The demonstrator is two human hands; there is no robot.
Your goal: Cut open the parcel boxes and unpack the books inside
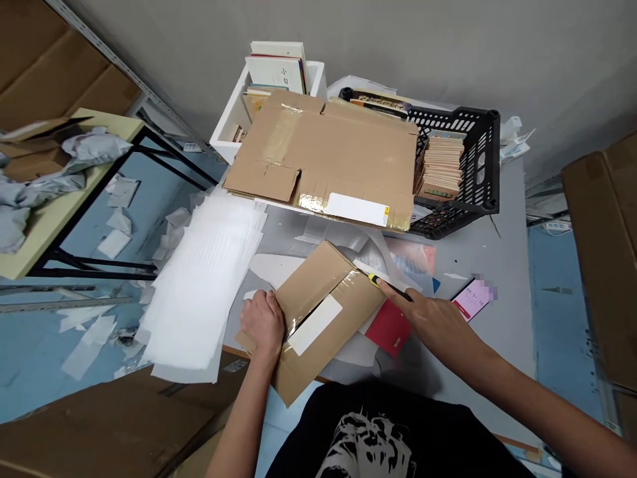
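A brown cardboard box (318,279) lies at a slant near the table's front edge, with a white label (315,324) and shiny clear tape along its middle seam. My left hand (262,323) is closed on the box's left end, fingers curled; the fingertips are partly hidden. In my right hand (432,322) is a yellow and black utility knife (391,287), its tip at the upper right end of the taped seam. Partly under the box's right side sits a red booklet (389,328).
A flattened cardboard sheet (348,159) rests across a white bin (233,109) of books and a black plastic crate (478,159). White foam sheets (194,292) are stacked at left. A phone (472,299) lies right. Parcels cover a side table (99,166).
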